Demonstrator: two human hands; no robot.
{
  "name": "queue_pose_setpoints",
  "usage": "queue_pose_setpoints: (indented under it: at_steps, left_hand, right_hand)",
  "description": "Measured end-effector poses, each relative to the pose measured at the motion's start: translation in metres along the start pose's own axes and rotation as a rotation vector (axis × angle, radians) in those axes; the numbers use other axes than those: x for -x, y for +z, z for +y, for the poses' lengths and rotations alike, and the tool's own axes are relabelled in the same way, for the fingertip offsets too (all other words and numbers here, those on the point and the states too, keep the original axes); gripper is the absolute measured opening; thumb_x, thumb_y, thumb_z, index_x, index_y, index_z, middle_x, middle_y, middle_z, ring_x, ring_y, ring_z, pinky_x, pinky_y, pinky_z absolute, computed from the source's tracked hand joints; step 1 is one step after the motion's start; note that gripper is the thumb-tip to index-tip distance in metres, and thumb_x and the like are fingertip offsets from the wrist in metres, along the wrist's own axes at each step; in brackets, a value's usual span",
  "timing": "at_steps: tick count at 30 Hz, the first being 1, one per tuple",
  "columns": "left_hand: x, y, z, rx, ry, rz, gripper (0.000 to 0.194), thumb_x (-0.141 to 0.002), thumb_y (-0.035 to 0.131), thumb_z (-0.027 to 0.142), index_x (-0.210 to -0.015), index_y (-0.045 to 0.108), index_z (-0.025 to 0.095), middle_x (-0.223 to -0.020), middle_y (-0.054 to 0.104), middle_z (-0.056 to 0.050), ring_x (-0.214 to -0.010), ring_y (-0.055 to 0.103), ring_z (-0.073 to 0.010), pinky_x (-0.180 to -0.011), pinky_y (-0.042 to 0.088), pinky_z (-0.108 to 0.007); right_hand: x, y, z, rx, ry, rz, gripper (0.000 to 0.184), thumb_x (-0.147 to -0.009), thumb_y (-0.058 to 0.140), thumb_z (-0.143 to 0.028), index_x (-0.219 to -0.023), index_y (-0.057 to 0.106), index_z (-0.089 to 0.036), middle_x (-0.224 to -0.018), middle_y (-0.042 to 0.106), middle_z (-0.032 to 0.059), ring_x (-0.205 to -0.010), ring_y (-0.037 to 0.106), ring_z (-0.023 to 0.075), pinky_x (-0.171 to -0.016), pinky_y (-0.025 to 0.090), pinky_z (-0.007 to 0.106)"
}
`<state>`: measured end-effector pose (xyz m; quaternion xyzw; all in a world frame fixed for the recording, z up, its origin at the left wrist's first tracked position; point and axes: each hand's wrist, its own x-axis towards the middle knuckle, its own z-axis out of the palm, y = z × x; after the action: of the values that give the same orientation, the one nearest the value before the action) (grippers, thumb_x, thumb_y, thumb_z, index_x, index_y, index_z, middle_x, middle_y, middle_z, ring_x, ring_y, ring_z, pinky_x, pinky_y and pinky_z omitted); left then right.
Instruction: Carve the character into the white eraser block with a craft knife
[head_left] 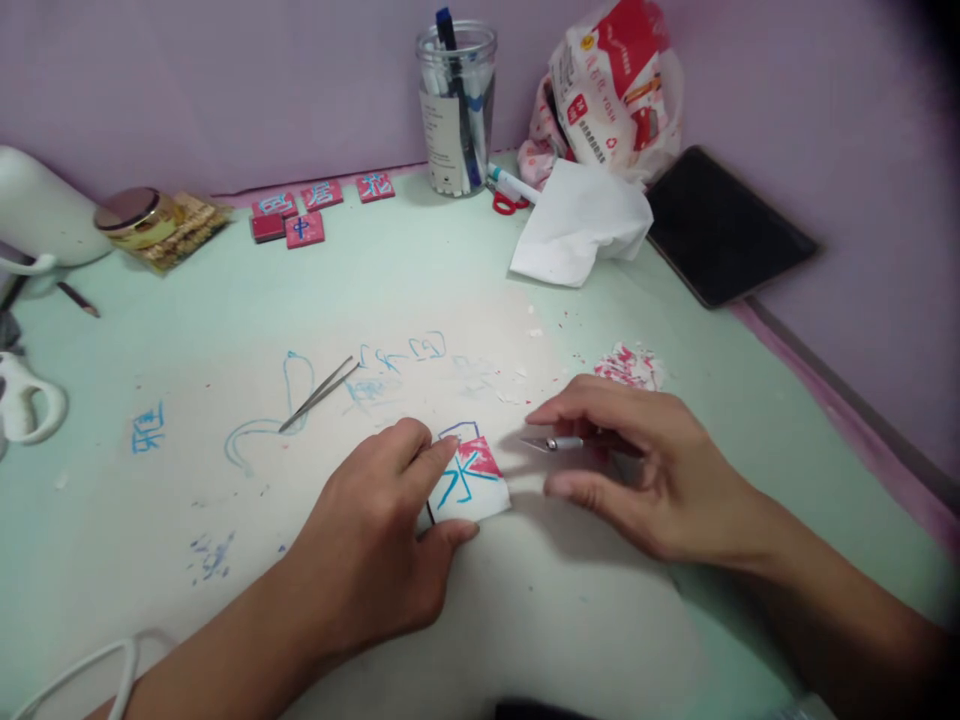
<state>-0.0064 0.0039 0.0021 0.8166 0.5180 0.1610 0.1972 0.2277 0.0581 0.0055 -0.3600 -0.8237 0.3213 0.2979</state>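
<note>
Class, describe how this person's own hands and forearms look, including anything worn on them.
Both the left hand and the right hand are bare, without gloves. No ring shows on the visible fingers. The forearms are uncovered where they can be seen: no sleeve, watch or bracelet shows.

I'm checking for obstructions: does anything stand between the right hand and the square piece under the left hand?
Only the craft knife reaches into that gap, its blade pointing toward the square piece from the right hand; nothing else visible stands between. The left hand covers the piece's left side.
</note>
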Motion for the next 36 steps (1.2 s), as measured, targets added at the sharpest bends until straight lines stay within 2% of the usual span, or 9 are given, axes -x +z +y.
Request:
queue_pose_setpoints:
  at_steps: [1,3,7,14,20,25,28,31,36]
  left_hand:
    - [0.001,0.001,0.0,-0.015,-0.001,0.005,0.033,-0.079,0.057,0.023,-0.111,0.054,0.013,-0.093,0.05,-0.009,-0.078,0.049,-0.0226,-0.064,0.047,-0.04]
    - [0.003,0.003,0.002,-0.048,-0.016,0.014,0.035,-0.08,0.057,0.026,-0.112,0.053,0.013,-0.092,0.05,-0.009,-0.078,0.05,-0.0235,-0.064,0.048,-0.041]
    - [0.007,0.007,0.007,-0.106,-0.051,0.031,0.028,-0.081,0.057,0.032,-0.103,0.054,0.014,-0.087,0.051,-0.008,-0.076,0.05,-0.0247,-0.063,0.048,-0.044]
    - [0.008,0.009,0.007,-0.095,-0.063,0.058,0.021,-0.08,0.056,0.032,-0.092,0.052,0.016,-0.082,0.051,-0.007,-0.071,0.048,-0.0239,-0.061,0.048,-0.042]
    - [0.008,0.008,0.007,-0.048,-0.056,0.037,0.015,-0.08,0.055,0.026,-0.09,0.052,0.016,-0.082,0.051,-0.007,-0.073,0.048,-0.0242,-0.061,0.048,-0.042]
    - [0.005,0.007,0.008,-0.043,-0.025,0.051,0.008,-0.078,0.054,0.021,-0.082,0.051,0.016,-0.077,0.049,-0.006,-0.069,0.046,-0.0235,-0.057,0.048,-0.041]
    - [0.003,0.006,0.008,-0.044,-0.007,0.048,0.008,-0.077,0.055,0.021,-0.082,0.052,0.015,-0.076,0.049,-0.006,-0.069,0.046,-0.0233,-0.056,0.047,-0.041]
    - [0.003,0.005,0.007,-0.042,0.01,0.044,0.008,-0.076,0.055,0.02,-0.082,0.051,0.016,-0.076,0.048,-0.005,-0.069,0.045,-0.0228,-0.057,0.047,-0.04]
    - [0.002,0.004,0.006,-0.049,0.015,0.031,0.01,-0.077,0.056,0.023,-0.079,0.048,0.018,-0.076,0.047,-0.004,-0.067,0.043,-0.0215,-0.056,0.044,-0.038]
  right_hand:
    - [0.001,0.004,-0.004,0.007,0.003,0.014,0.028,-0.077,0.07,-0.025,-0.101,0.063,-0.016,-0.079,0.06,0.0013,-0.063,0.052,0.0105,-0.055,0.041,0.023]
    - [0.004,0.014,-0.01,0.05,0.005,0.016,0.024,-0.078,0.066,-0.018,-0.101,0.064,-0.017,-0.076,0.059,0.0001,-0.061,0.052,0.0097,-0.054,0.041,0.022]
    - [0.014,0.031,-0.018,0.165,0.002,-0.014,0.034,-0.079,0.059,-0.012,-0.112,0.061,-0.022,-0.091,0.062,0.0026,-0.07,0.058,0.0128,-0.058,0.045,0.025]
    - [0.015,0.037,-0.016,0.245,-0.042,-0.093,0.049,-0.078,0.049,-0.003,-0.123,0.055,-0.022,-0.097,0.062,0.0045,-0.072,0.06,0.0128,-0.058,0.048,0.024]
    - [0.013,0.039,-0.018,0.347,-0.12,-0.082,0.042,-0.078,0.046,-0.002,-0.115,0.058,-0.016,-0.094,0.063,0.0069,-0.072,0.062,0.0129,-0.055,0.05,0.022]
    - [0.011,0.041,-0.016,0.353,-0.144,-0.023,0.031,-0.079,0.048,-0.003,-0.103,0.061,-0.017,-0.09,0.065,0.0052,-0.073,0.064,0.0122,-0.058,0.052,0.021]
    - [0.004,0.041,-0.015,0.295,-0.062,-0.051,0.029,-0.08,0.046,-0.003,-0.1,0.06,-0.02,-0.089,0.064,0.0027,-0.075,0.064,0.0105,-0.062,0.051,0.019]
    - [-0.004,0.04,-0.016,0.282,0.049,-0.114,0.021,-0.082,0.046,-0.007,-0.091,0.058,-0.021,-0.081,0.062,-0.0002,-0.066,0.062,0.0109,-0.058,0.049,0.022]
    - [-0.012,0.04,-0.019,0.547,0.074,-0.202,0.013,-0.086,0.043,-0.015,-0.087,0.055,-0.021,-0.075,0.058,0.0003,-0.056,0.059,0.0162,-0.045,0.04,0.028]
